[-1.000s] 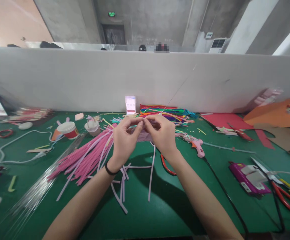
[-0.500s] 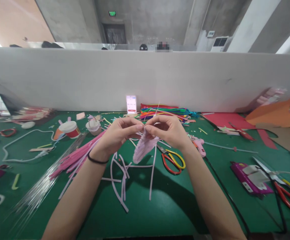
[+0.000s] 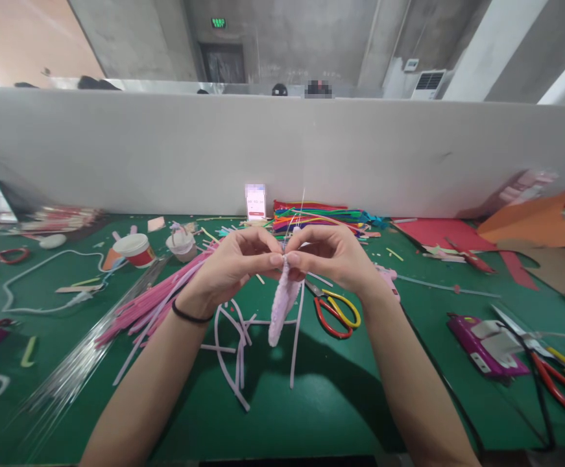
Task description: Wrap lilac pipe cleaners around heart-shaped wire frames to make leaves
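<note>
Thumb and forefinger of my left hand pinch the upper end of a fuzzy pale lilac piece, seemingly made of pipe cleaners. My right hand pinches the same end, fingertips touching the left ones. The piece hangs down, narrow side towards me. Thin wire ends stick up above my fingers; how they join the piece is hidden. Loose lilac pipe cleaners lie on the green table below. Scissors with red and yellow handles rest beside my right wrist.
Pink pipe cleaners and a bundle of clear thin rods lie left, near a paper cup. A phone leans on the grey partition. To the right are a pink glue gun, a purple power strip and larger scissors.
The lilac piece has turned from a slant to hanging more upright and edge-on, its tip lower. Both hands keep pinching its top, and the wire ends have shifted slightly left.
</note>
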{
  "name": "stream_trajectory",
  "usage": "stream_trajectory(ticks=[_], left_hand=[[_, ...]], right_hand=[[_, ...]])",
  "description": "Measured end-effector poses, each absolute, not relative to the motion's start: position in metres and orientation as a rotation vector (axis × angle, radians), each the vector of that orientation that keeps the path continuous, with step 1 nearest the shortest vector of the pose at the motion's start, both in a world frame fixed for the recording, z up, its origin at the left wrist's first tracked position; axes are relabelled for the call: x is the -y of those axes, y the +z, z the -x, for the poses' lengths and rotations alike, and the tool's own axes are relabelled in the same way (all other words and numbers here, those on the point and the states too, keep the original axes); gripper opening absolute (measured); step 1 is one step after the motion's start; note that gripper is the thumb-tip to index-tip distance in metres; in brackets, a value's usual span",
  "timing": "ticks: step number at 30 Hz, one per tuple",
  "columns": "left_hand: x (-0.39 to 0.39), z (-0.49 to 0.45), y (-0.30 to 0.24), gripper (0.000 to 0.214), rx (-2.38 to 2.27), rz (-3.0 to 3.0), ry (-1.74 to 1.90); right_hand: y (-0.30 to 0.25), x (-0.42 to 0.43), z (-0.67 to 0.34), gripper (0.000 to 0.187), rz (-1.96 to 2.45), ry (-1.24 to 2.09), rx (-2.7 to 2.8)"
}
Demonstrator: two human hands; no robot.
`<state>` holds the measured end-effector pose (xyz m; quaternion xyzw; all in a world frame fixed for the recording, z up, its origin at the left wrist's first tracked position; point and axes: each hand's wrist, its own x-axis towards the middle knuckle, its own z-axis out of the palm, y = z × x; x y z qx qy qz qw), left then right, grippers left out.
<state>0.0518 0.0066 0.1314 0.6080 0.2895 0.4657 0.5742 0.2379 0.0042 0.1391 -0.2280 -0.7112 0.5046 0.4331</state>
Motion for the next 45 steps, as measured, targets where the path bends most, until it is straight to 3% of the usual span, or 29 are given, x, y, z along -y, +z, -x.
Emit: stream_trajectory(ticks=[5,32,45], left_hand=[[-0.001,-0.052,0.136,0.033,-0.741,-1.462,1.074],[-0.005,-0.050,0.132,0.019,-0.510,-1.517,1.078],[-0.010,-0.052,0.125,0.027,-0.431,-1.543,1.115]], right_hand=[[0.141,0.001,-0.237,0.014,0.555,1.350,1.756],[0.137,-0.007,-0.242,0.011,0.436,1.484,1.734],[0.135,-0.007,-0.240,0.009,0.371,1.557,1.714]])
